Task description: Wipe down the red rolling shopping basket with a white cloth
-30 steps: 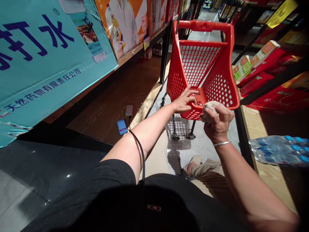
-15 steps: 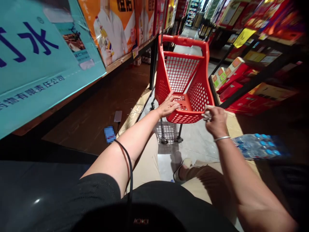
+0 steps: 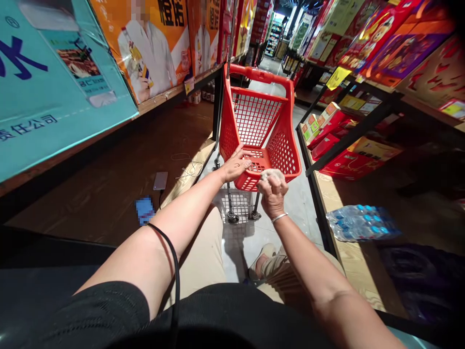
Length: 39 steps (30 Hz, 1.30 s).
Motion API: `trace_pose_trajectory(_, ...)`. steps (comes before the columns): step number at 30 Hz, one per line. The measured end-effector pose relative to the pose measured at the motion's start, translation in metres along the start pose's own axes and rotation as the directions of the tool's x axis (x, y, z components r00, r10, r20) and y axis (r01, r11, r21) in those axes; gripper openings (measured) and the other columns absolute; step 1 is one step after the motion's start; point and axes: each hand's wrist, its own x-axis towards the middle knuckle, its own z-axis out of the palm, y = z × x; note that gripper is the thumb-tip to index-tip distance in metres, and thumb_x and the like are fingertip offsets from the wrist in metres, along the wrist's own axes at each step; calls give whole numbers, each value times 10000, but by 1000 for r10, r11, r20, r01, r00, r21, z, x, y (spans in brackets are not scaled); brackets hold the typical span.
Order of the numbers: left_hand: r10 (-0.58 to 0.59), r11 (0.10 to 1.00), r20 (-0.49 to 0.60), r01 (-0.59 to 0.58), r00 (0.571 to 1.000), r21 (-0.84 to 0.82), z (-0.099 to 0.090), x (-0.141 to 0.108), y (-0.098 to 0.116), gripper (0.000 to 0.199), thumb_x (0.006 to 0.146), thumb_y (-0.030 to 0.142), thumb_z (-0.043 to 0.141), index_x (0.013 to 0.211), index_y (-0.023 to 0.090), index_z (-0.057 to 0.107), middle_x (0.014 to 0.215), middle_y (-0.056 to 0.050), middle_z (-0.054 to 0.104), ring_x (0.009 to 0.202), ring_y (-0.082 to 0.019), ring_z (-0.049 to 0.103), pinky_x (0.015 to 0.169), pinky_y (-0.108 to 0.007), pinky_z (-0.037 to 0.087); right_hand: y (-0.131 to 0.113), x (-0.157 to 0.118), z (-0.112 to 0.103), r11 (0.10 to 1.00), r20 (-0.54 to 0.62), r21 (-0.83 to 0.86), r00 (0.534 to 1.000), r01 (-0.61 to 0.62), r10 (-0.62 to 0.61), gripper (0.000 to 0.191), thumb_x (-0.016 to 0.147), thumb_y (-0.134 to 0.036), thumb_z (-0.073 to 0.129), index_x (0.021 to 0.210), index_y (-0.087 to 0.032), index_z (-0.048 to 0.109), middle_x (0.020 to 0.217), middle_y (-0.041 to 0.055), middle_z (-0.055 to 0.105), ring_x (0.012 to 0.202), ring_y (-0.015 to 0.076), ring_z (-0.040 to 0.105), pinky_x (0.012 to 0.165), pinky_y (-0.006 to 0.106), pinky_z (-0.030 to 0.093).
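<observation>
A red plastic shopping cart (image 3: 259, 92) with a lattice basket stands in the aisle in front of me. My left hand (image 3: 235, 166) rests at the near left rim of its basket, fingers stretched out and holding nothing. A crumpled greyish-white cloth (image 3: 272, 174) is bunched in my right hand (image 3: 273, 194), whose fingers are wrapped round it. That hand is at the middle of the basket's near rim, with the cloth against or just over it; exact contact is hard to tell. A bracelet circles my right wrist.
Shelves with a turquoise carton (image 3: 65, 97) and orange boxes (image 3: 152, 53) line the left. A power bank (image 3: 160, 181) with a cable lies low there. On the right are red gift boxes (image 3: 358, 157) and a pack of water bottles (image 3: 363, 223) on a wooden shelf.
My right hand has moved left with the cloth, from the basket's near right corner to the middle of the near rim. My left hand stays at the rim. The view has shifted slightly right.
</observation>
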Motion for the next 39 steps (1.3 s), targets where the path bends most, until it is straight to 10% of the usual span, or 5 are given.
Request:
trace_pose_trajectory(6, 50, 997, -17, -49, 999, 52, -2, -3, -2, 307, 907, 408, 568, 701, 189, 631, 1412, -71, 552, 1589, -298, 102, 1305, -517, 64, -12, -57, 33, 993, 438, 65, 891, 102, -120, 343, 895, -175, 646, 1156, -389, 713, 1271, 37, 648, 1216, 291, 487, 950, 446, 492)
trace_pose_trajectory(14, 51, 998, -53, -49, 997, 47, 1, -4, 4, 267, 874, 343, 634, 660, 185, 602, 1384, -73, 576, 1549, -284, 231, 1304, -521, 80, 19, 0, -22, 988, 143, 118, 986, -99, 82, 345, 898, -247, 646, 1204, -395, 709, 1318, 79, 589, 1381, 359, 377, 1151, 636, 365)
trace_pose_trajectory(23, 45, 999, -54, -43, 998, 27, 3, -3, 7, 232, 849, 333, 642, 672, 185, 622, 1369, -74, 582, 1565, -301, 186, 1293, -543, 130, 11, -35, 3, 997, 296, 59, 955, -42, 23, 321, 915, -167, 600, 1129, -378, 712, 1241, 62, 610, 1223, 291, 438, 1053, 513, 451)
trace_pose_trajectory(31, 58, 998, -95, -54, 994, 42, 5, -5, 3, 253, 850, 358, 638, 662, 189, 628, 1349, -69, 581, 1545, -293, 240, 1308, -494, 108, 44, 27, -68, 999, 40, 32, 999, -31, 30, 382, 867, -189, 584, 1233, -271, 659, 1303, 110, 597, 1229, 307, 526, 1024, 497, 439)
trace_pose_trajectory(39, 41, 997, -40, -38, 998, 70, 16, -3, 0, 235, 886, 395, 647, 750, 207, 686, 1437, -52, 525, 1596, -311, 56, 1322, -492, 56, -7, 70, -62, 981, 315, 179, 949, -80, 20, 634, 731, -235, 668, 1359, -203, 581, 1225, 118, 662, 1064, 303, 605, 910, 435, 480)
